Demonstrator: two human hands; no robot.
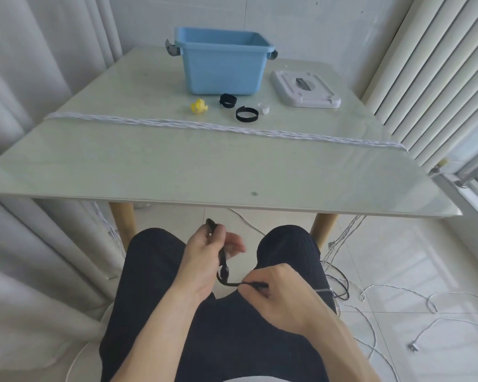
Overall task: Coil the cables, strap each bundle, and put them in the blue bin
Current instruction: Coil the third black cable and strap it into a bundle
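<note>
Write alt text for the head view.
Both hands, left hand and right hand, hold a thin black cable above the lap. Beyond, a pale glass table carries an open blue plastic bin and loose straps.

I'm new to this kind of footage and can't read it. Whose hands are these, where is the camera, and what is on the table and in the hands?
A camera worn on a seated person's head looks down. Over the lap, the left hand and right hand together hold a thin black cable. On the table stand a blue bin, its white lid beside it, two black straps, a yellow strap, and a long white cable laid across. More cables lie on the floor.
</note>
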